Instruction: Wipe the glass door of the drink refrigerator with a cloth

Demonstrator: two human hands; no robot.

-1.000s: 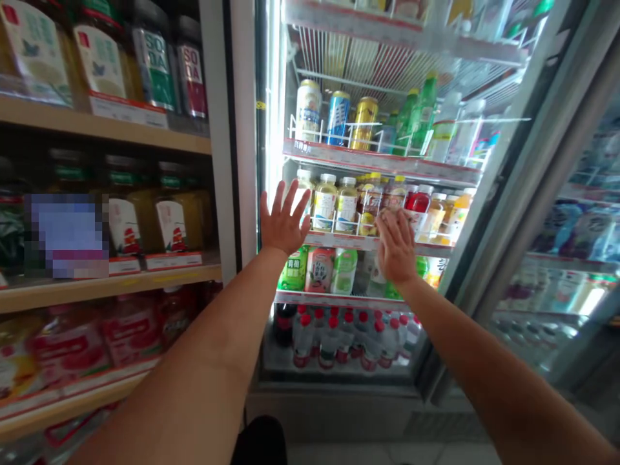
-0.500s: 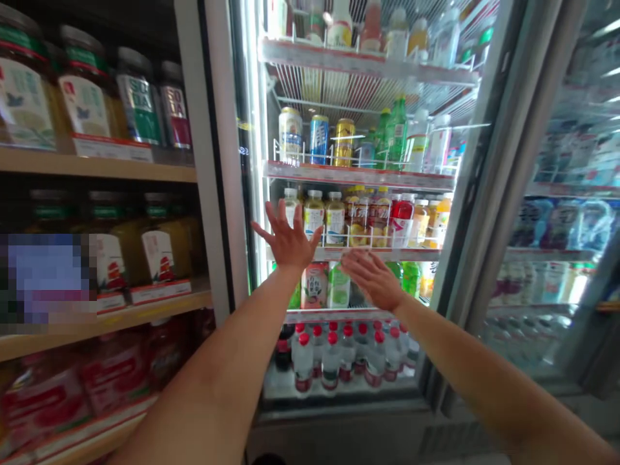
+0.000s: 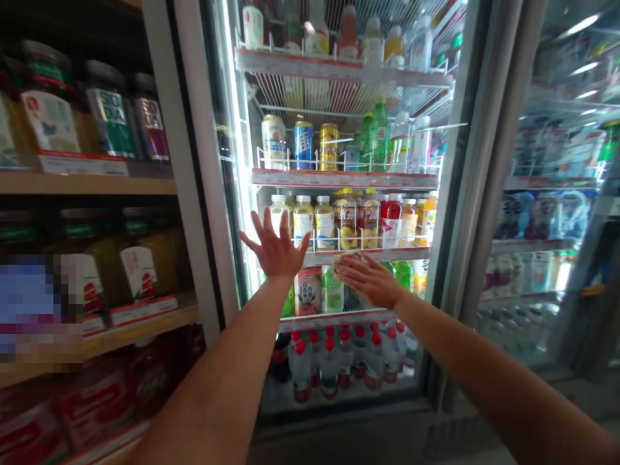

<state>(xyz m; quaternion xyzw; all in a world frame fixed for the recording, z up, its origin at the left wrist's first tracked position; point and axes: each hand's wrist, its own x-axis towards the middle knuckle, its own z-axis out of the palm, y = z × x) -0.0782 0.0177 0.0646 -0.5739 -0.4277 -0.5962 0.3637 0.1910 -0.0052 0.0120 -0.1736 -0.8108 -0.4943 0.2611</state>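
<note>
Fridge stands mid-view, lit, with shelves of drinks. Left of it we have a wooden shelf with dark-lidded bottles. Our left hand is spread wide, nothing in it, before the yellow bottles. Red-capped bottles stand lower down. Our right hand is flat, nothing seen in it, fingertips overlapping a green bottle; contact we can't tell. Far right, we see a second fridge.
</note>
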